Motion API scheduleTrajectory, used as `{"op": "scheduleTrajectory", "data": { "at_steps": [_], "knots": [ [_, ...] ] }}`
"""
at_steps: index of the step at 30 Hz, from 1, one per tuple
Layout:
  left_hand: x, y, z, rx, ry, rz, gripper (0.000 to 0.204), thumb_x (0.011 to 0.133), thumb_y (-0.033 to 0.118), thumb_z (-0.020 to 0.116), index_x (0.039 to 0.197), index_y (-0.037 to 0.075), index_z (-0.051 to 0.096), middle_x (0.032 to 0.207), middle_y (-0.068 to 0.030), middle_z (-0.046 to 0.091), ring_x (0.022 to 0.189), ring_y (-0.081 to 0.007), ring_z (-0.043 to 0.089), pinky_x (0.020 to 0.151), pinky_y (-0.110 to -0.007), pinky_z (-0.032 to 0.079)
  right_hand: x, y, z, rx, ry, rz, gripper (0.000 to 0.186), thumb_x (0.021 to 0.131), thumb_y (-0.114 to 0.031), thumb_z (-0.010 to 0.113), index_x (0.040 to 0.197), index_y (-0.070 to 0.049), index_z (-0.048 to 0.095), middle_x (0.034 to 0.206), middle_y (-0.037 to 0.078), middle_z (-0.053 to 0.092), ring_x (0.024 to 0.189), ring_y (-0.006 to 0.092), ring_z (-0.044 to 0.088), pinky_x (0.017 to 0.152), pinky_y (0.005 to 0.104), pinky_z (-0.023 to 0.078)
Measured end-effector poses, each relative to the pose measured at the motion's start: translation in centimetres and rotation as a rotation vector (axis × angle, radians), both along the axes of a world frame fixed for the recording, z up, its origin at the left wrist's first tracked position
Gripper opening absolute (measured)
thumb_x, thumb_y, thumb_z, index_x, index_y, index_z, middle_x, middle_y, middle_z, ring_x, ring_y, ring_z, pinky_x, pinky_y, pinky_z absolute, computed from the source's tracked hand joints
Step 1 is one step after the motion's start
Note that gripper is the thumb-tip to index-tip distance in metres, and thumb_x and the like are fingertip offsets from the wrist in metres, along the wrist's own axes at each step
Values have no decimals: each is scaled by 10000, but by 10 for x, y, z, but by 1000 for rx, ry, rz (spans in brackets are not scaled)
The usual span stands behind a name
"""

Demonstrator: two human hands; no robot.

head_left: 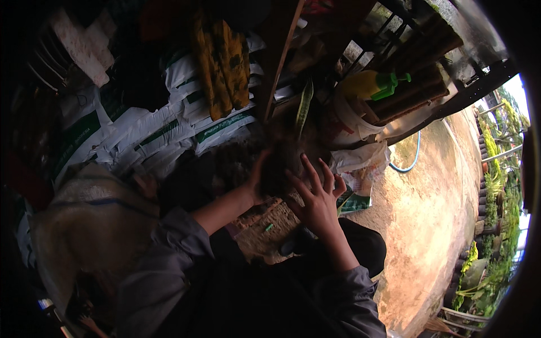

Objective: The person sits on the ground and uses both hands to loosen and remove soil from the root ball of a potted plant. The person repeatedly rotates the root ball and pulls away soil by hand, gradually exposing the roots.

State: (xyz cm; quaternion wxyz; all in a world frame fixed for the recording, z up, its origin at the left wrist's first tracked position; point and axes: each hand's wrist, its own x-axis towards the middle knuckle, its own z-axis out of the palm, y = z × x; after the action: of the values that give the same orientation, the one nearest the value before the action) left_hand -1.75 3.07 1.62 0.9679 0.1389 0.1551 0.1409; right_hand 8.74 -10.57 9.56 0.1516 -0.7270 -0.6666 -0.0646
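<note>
In front of me, one long upright leaf with a pale edge (304,108) rises from a dark, rounded mass (280,169). It looks like a plant in a pot or bag of soil, but shadow hides its outline. My left hand (258,179) cups its left side, with most fingers hidden behind it. Over its right side lies my right hand (321,197), fingers spread and slightly bent, the fingertips near the top. Whether the right fingers press on the soil or the rim, I cannot tell. A small green piece (269,227) lies on the ground below.
White and green sacks (152,132) are stacked at the left, a yellow-brown cloth (221,67) hanging over them. A yellow spray bottle with a green head (369,84) stands by a white bucket (352,121). Another person's hand (146,185) shows dimly near a beige sack (90,225).
</note>
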Motion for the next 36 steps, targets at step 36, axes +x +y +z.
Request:
{"op": "scheduleTrajectory", "data": {
  "at_steps": [36],
  "knots": [
    [10, 0, 13, 81, 236, 26, 463, 907, 469, 475, 1205, 128, 569, 1096, -22, 627, 933, -141, 631, 750, -316, 544, -9, 10, -12, 138, -45, -42, 366, 660, -339, 765, 1018, -330, 692, 1468, 57, 348, 1315, 331, 293, 1034, 480, 142]
  ]
}}
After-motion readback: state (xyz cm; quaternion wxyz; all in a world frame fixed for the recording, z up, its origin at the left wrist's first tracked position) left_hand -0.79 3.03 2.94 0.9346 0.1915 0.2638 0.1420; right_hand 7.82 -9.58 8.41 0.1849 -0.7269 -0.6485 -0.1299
